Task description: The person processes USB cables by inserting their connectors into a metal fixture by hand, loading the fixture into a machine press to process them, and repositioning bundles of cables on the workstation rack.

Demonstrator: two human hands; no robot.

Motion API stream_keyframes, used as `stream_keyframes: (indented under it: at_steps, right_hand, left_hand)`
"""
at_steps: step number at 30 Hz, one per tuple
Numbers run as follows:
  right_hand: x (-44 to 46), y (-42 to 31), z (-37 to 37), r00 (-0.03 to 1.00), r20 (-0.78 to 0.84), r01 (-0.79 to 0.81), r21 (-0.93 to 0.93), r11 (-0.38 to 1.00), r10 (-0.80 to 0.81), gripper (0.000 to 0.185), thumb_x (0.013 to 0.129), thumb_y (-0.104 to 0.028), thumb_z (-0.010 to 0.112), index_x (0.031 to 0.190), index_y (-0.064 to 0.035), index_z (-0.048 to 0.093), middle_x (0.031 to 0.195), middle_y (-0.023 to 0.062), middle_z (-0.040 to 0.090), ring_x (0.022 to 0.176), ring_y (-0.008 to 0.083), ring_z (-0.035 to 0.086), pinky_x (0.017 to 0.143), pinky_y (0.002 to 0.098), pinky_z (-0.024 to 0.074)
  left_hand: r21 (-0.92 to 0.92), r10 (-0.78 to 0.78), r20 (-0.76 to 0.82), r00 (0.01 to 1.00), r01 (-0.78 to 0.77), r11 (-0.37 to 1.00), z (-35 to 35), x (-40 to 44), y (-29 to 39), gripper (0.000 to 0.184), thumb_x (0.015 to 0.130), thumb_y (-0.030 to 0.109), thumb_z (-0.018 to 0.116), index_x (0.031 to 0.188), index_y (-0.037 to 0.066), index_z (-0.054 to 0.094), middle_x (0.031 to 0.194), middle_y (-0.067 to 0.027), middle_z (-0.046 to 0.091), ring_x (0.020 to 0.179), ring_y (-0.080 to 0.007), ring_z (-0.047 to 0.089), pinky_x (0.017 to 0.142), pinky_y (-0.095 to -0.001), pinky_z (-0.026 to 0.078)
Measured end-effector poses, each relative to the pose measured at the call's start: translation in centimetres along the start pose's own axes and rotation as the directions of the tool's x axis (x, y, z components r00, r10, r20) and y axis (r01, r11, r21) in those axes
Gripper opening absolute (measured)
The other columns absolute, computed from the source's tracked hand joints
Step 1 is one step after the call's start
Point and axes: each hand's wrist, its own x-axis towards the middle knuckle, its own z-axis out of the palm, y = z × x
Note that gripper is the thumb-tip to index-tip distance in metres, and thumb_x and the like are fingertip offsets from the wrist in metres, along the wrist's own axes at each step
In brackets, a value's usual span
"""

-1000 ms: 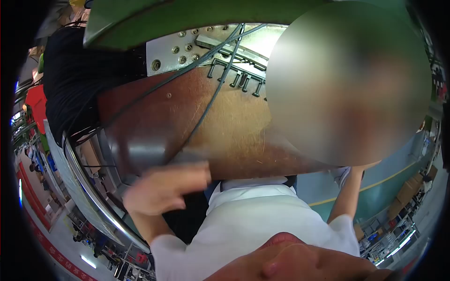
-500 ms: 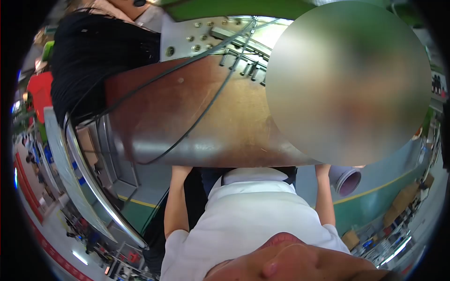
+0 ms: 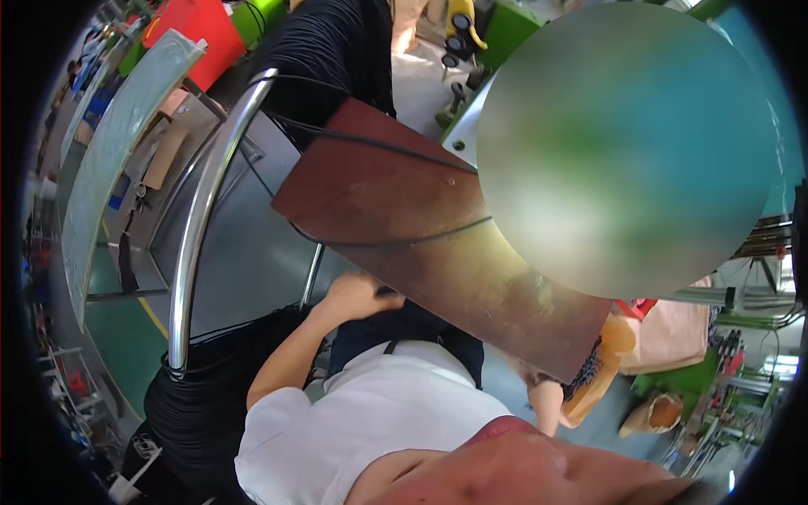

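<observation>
Left hand (image 3: 353,296) curled beside front edge of counter (image 3: 438,278); right hand (image 3: 536,375), partly hidden, near its right front corner. Neither grip's closure determinable. Black cable (image 3: 412,244) lay across counter's left part.

Someone wears a white T-shirt (image 3: 400,391), its short left sleeve (image 3: 273,427) loose and lightly creased, with dark, navy-looking trousers (image 3: 412,326).

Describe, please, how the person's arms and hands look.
The left hand wears no glove; the left forearm is bare below a short white sleeve. The right hand is too unclear to describe, but the right forearm looks bare.
</observation>
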Motion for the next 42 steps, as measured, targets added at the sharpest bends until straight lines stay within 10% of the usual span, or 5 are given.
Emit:
stream_keyframes:
  at_steps: [6,19,30,35,42]
  right_hand:
    - [4.5,-6.5,-15.0,0.582,-0.614,0.8,0.55,0.24,-0.533,0.017,0.086,-0.008,0.058,0.097,-0.0005,0.068,0.095,0.0101,0.069,0.082,0.0218,0.063,0.073,0.0311,0.0495]
    - [9.6,-11.5,-10.2,0.61,-0.749,0.674,0.317,0.667,-0.26,0.029,0.084,-0.014,0.063,0.109,-0.0034,0.054,0.108,0.0156,0.053,0.098,0.0334,0.05,0.088,0.0441,0.0401]
    - [5.8,3.7,-5.2,0.473,-0.817,-0.147,0.295,0.944,0.33,0.048,0.08,-0.008,0.062,0.126,0.0008,0.049,0.121,0.022,0.055,0.106,0.0368,0.054,0.095,0.0423,0.0417]
    - [7.1,-8.7,-15.2,0.781,-0.622,0.49,0.555,0.673,-0.056,0.055,0.077,-0.009,0.062,0.129,-0.0008,0.046,0.124,0.0191,0.053,0.118,0.0351,0.047,0.1,0.0416,0.0368]
    - [8.8,-33.7,-21.0,-0.008,-0.708,0.949,-0.229,0.219,-0.706,0.057,0.079,-0.026,0.063,0.132,-0.0138,0.047,0.139,0.0161,0.038,0.123,0.0349,0.041,0.101,0.0469,0.0354]
  left_hand:
    - [-0.541,-0.438,-0.668,0.601,0.012,0.841,-10.9,-2.7,-3.1,0.028,0.089,0.022,0.06,0.089,-0.005,0.064,0.089,-0.0135,0.068,0.08,-0.0185,0.064,0.066,-0.0268,0.049]
    - [-0.569,-0.563,-0.82,0.103,-0.04,0.822,-16.2,26.6,-8.1,0.115,0.074,0.065,0.066,0.139,-0.017,0.018,0.139,-0.0436,0.021,0.131,-0.0517,0.026,0.111,-0.05,0.019]
    - [-0.863,-0.455,-0.246,0.856,0.02,0.504,-12.2,4.3,-11.3,0.03,0.092,0.032,0.055,0.096,0.003,0.063,0.072,-0.0033,0.061,0.058,-0.0066,0.049,0.049,-0.0193,0.037]
    - [-0.897,-0.499,-0.307,0.81,-0.072,0.435,-13.5,-2.0,-5.8,0.027,0.096,0.026,0.05,0.094,0.003,0.064,0.064,-0.0036,0.058,0.047,-0.0076,0.045,0.042,-0.0177,0.032]
    - [-0.936,-0.382,-0.352,0.855,-0.308,0.174,-12.7,16.8,-4.2,0.025,0.095,0.017,0.048,0.096,-0.004,0.062,0.088,-0.0104,0.065,0.068,-0.0151,0.063,0.059,-0.0228,0.052]
